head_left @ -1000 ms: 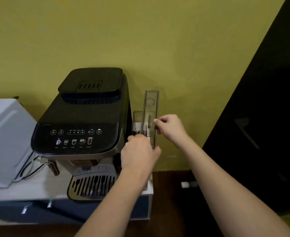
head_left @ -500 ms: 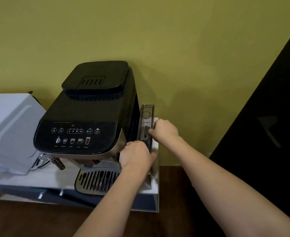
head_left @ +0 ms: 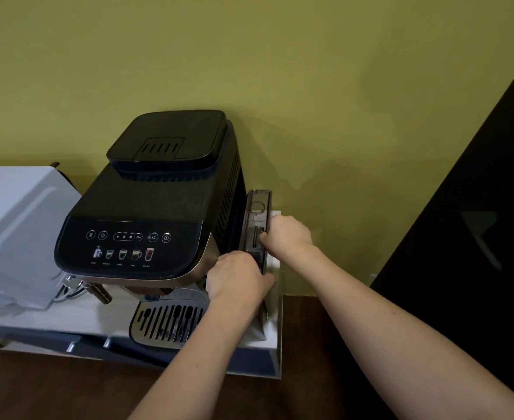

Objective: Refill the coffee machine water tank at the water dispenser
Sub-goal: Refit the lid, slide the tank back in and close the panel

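Note:
A black coffee machine stands on a white shelf against the yellow wall. Its narrow, smoky transparent water tank sits upright against the machine's right side, lid down flat on top. My left hand grips the tank's front edge low down. My right hand holds the tank's top from the right, fingertips on the lid near a slot. The tank's lower part is hidden behind my left hand.
A white appliance stands left of the machine, with cables behind it. The metal drip tray juts out at the front. A dark panel fills the right side. Brown floor lies below the shelf.
A second ago the tank's lid stood raised and the tank sat out from the machine. Now the lid is down and the tank lies close along the machine's side, both hands still on it.

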